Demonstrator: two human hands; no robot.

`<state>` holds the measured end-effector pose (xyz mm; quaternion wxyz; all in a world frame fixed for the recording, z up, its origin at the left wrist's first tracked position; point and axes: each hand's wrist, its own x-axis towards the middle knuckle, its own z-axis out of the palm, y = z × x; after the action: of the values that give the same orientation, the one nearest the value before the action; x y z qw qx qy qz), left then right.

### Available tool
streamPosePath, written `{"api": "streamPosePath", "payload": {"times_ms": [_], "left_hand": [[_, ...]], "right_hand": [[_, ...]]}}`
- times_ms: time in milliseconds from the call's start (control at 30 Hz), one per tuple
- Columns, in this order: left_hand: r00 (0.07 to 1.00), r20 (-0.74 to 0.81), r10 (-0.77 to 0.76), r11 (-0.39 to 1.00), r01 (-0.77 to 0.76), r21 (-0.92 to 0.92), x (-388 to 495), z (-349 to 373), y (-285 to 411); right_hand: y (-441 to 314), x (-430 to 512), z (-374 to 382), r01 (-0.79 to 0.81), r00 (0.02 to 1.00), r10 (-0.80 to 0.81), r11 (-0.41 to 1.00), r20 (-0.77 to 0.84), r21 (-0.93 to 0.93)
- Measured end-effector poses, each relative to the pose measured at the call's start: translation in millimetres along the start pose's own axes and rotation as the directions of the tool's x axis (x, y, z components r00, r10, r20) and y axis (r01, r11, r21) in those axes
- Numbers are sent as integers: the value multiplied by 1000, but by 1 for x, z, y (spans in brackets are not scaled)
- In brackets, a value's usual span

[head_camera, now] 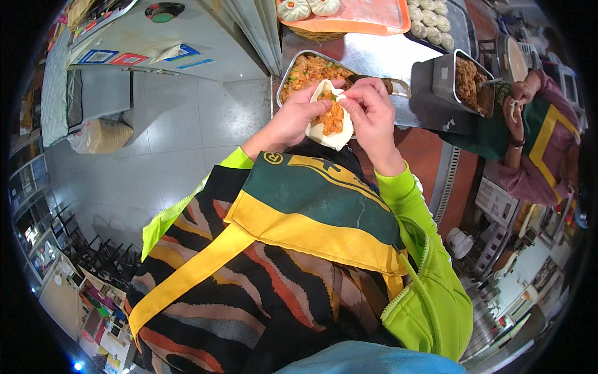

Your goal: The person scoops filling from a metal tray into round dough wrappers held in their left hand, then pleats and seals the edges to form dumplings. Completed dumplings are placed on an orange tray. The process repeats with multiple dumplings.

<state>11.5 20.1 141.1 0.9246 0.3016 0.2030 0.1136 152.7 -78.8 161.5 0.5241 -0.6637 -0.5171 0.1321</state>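
Observation:
A round dough wrapper (332, 138) lies across the fingers of my left hand (295, 117), whose thumb presses on an orange-brown chopped filling (333, 120) in its middle. My right hand (373, 110) pinches the wrapper's right upper edge between thumb and fingertips. The wrapper is still spread, with the filling showing. Just beyond my hands is a metal tray of orange filling with green bits (310, 70). A flat-handled utensil (399, 88) rests at that tray's right side, partly hidden behind my right hand.
An orange tray (373, 21) holding pleated buns (294, 9) stands at the back. Right of it, a dark tray carries several small buns (430, 21). A deep metal container (446, 77) of brown filling sits near a co-worker (542, 135), who holds dough. A grey cabinet (219, 51) borders the left.

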Motion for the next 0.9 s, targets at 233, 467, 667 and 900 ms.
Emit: {"api": "streamPosePath", "payload": {"times_ms": [233, 467, 667, 900], "left_hand": [[997, -6, -83, 991, 83, 101, -3, 1, 8], [993, 1, -117, 983, 115, 142, -1, -1, 9], [991, 62, -122, 976, 109, 187, 3, -11, 7], [939, -18, -342, 913, 337, 229, 1, -14, 21]], "right_hand": [[2, 0, -4, -432, 893, 387, 878, 228, 204], [14, -5, -1, -297, 954, 267, 897, 137, 326], [2, 2, -7, -235, 951, 197, 962, 237, 140], [-5, 0, -8, -412, 883, 313, 873, 350, 261]]}}
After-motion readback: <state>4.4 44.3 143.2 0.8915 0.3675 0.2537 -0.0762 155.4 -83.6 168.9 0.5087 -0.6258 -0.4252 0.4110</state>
